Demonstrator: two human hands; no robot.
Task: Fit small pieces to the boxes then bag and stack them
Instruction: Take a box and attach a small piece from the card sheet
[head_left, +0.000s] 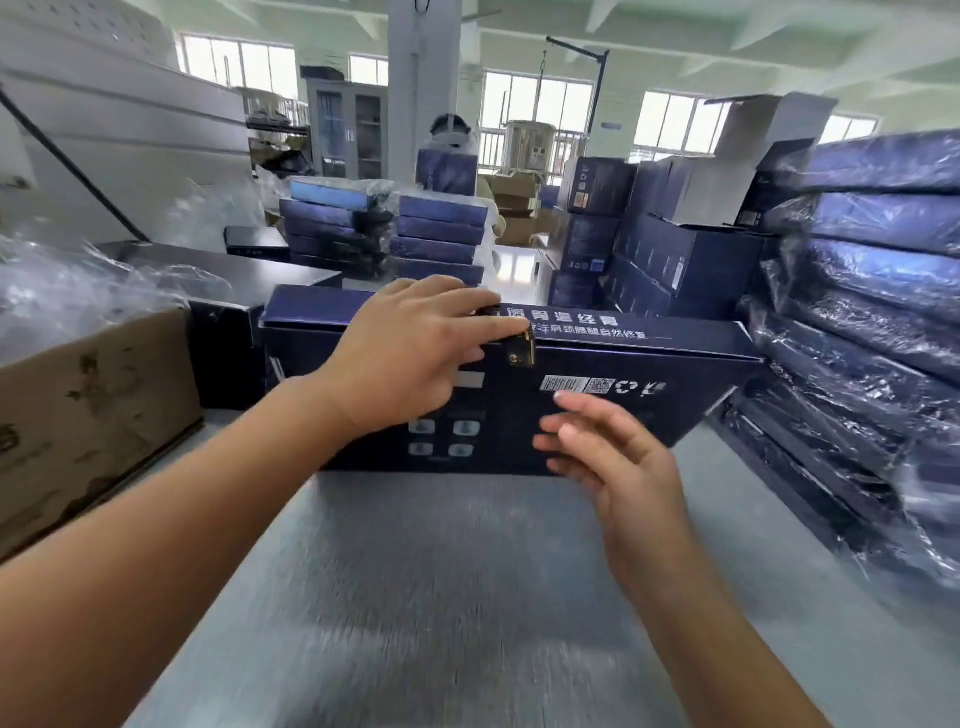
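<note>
A flat dark blue box (649, 374) stands on its long edge on the grey table (441, 597), its printed back facing me. A small gold and black clasp (522, 348) sits at the seam below its top panel. My left hand (415, 353) lies over the box's top edge, with thumb and fingers pinching that clasp. My right hand (618, 457) hovers in front of the lower right part of the box, fingers relaxed and spread, holding nothing.
Stacks of bagged blue boxes (872, 322) fill the right side. More stacks (436, 239) stand behind the table. A brown carton (88, 415) with clear plastic bags (78, 291) sits at the left. Cartons and blue cases (675, 244) stand behind at the right.
</note>
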